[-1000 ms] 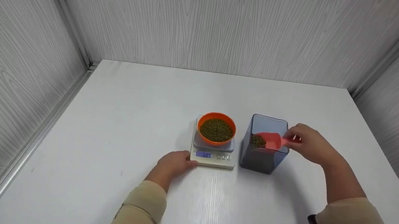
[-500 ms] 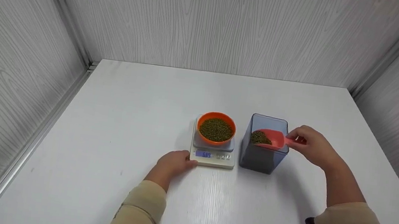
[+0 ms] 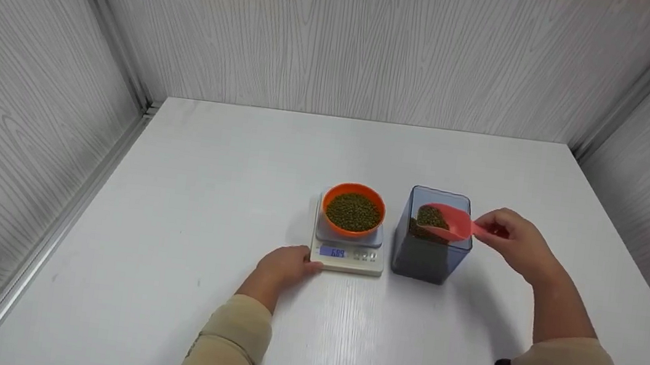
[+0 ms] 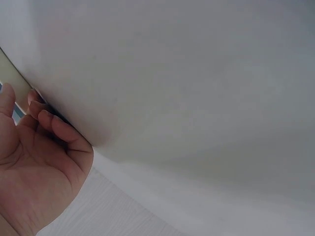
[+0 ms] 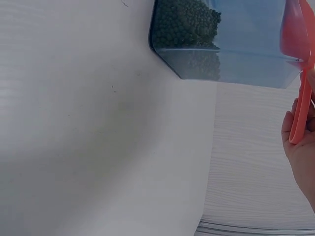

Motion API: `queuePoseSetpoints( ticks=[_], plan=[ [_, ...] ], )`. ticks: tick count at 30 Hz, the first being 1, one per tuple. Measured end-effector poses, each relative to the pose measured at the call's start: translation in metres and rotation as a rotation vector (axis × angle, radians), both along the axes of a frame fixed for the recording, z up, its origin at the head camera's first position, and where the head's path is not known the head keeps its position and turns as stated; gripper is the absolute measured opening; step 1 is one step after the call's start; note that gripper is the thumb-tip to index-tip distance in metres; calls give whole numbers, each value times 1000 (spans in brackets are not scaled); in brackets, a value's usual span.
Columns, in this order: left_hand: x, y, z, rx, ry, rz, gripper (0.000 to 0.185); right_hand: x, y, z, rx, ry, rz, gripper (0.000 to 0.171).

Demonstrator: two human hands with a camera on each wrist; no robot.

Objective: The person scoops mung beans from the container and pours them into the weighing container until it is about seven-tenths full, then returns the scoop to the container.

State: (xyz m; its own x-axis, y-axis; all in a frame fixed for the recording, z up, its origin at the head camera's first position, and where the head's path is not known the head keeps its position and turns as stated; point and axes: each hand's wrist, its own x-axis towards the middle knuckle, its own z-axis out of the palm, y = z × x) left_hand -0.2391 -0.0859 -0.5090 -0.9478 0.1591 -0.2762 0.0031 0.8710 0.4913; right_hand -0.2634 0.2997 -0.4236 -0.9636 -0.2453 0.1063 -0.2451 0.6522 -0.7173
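My right hand [image 3: 513,240] grips the handle of a pink scoop [image 3: 461,223], which carries a heap of small green beans [image 3: 433,219]. The scoop's bowl is at the mouth of a clear bluish square container [image 3: 423,263], its handle passing over the right rim. In the right wrist view, more beans [image 5: 184,24] show through the container [image 5: 251,44] wall. My left hand [image 3: 285,265] holds the front left corner of a white kitchen scale [image 3: 352,264], thumb at the front edge and fingers curled at the side. On the scale stands an orange bowl [image 3: 350,232] with green beans.
The container stands just right of the scale, a narrow gap between them. Both stand on a white table [image 3: 226,183], closed in by grey wood-grain panels [image 3: 342,42] at the back and sides. The scale's lit display [image 3: 332,251] faces the front.
The scoop has risen and shifted slightly right within the container's mouth, and more beans show in it. My right hand has drawn a little rightward. The left hand and scale have stayed put.
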Motion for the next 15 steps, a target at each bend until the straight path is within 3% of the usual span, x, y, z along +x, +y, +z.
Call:
queuePoseSetpoints(
  ticks=[8, 15],
  plan=[
    [0, 1, 1, 4, -21, 11, 32, 1, 5, -3, -60, -3, 6, 25],
    [1, 1, 2, 6, -28, 16, 32, -2, -3, 10, -22, 3, 6, 24]
  ],
)
